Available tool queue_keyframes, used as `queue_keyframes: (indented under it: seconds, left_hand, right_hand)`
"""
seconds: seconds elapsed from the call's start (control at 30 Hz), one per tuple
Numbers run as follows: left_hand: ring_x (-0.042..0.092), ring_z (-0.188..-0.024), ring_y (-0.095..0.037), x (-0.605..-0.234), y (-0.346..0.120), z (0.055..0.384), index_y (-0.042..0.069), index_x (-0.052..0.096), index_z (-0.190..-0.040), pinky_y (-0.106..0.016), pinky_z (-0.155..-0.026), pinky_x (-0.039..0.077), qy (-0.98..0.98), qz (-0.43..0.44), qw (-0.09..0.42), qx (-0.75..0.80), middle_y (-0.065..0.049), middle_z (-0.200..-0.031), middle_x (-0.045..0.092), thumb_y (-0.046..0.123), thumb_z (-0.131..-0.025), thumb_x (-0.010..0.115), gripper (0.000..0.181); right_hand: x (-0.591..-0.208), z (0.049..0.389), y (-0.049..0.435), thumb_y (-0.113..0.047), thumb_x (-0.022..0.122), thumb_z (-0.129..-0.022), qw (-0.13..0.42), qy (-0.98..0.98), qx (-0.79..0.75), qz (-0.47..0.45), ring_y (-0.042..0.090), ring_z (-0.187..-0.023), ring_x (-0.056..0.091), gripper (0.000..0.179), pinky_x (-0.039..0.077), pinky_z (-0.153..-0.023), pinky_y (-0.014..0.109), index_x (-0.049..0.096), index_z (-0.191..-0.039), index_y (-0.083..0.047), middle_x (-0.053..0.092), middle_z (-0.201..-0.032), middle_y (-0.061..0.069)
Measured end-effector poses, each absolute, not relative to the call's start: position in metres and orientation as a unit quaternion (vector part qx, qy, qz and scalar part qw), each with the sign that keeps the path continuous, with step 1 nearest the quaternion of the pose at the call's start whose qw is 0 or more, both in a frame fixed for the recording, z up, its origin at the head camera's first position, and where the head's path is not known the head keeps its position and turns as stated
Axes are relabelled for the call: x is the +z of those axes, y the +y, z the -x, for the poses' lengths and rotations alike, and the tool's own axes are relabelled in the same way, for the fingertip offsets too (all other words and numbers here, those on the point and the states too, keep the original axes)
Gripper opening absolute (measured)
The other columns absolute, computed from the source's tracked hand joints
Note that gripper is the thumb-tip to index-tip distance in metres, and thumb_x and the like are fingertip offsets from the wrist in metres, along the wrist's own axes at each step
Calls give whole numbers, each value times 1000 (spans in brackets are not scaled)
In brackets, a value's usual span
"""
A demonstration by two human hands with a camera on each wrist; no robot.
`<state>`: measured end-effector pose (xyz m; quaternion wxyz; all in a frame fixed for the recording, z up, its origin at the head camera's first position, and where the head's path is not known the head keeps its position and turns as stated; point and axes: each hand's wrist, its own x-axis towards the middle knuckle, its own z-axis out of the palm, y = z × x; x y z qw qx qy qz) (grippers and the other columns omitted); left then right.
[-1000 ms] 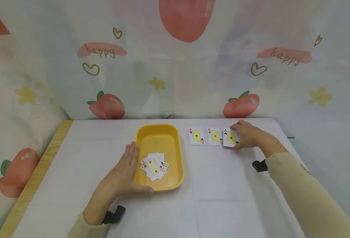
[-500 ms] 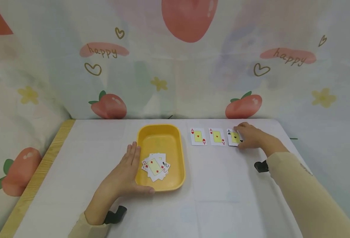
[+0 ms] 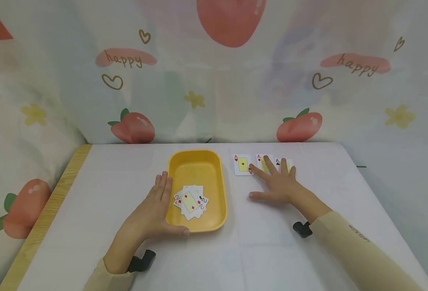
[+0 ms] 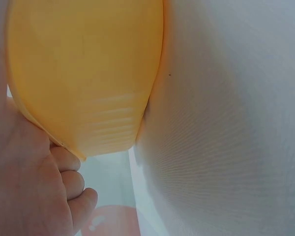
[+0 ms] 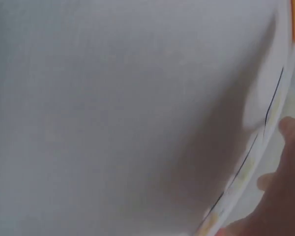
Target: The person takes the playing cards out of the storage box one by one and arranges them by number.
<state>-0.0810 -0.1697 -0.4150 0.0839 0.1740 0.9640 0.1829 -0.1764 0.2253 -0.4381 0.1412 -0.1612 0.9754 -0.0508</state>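
Note:
My left hand [image 3: 151, 212] lies along the left rim of a yellow tray [image 3: 222, 194], fingers straight on its side and thumb at the near left corner. Inside the tray is a loose pile of playing cards [image 3: 190, 203], a two of diamonds on top. To the right, my right hand [image 3: 277, 184] spreads its fingers over a row of three cards and holds nothing. The ace of hearts [image 3: 241, 165] shows mostly uncovered. Fingers partly hide the ace of diamonds [image 3: 260, 157] and the ace of clubs [image 3: 277, 163].
A white cloth [image 3: 264, 250] covers the table, with a wooden edge [image 3: 46, 214] bare along the left. Behind stands a printed backdrop [image 3: 214, 89] with fruit and hearts. Both wrists wear black camera mounts [image 3: 142, 261].
The right hand has set the ace of clubs down at the right end of the row, let go, and moved left with fingers spread. My left hand stays at the tray.

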Motion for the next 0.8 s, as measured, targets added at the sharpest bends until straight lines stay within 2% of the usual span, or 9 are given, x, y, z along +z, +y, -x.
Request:
queue_keyframes:
  seconds: [0.2,0.57,0.8]
  left_hand:
    - [-5,-154,-35,-415,-170,82,-2,1,-158,-51,-122,18,964,-174,84,184,-18,-167,-8,80,-57,77,151]
    - [-4,-154,-35,-415,-172,82,-2,2,-158,-51,-122,18,964,-175,81,183,-18,-167,-7,81,-57,77,151]
    - [-3,-154,-36,-416,-172,82,-2,1,-158,-51,-122,18,963,-182,78,182,-19,-167,-7,87,-57,71,152]
  right_hand:
    - [-443,172,220,-91,43,-76,170,972,-44,155,71,-138,-2,101,10,-99,88,18,-159,-41,3,-166,21]
    - [-446,191,223,-94,44,-71,192,969,-53,147,69,-139,-7,102,3,-101,87,16,-157,-47,0,-168,16]
    - [-443,199,222,-92,47,-72,184,969,-45,157,67,-141,-9,102,-2,-103,85,16,-158,-46,-1,-167,18]
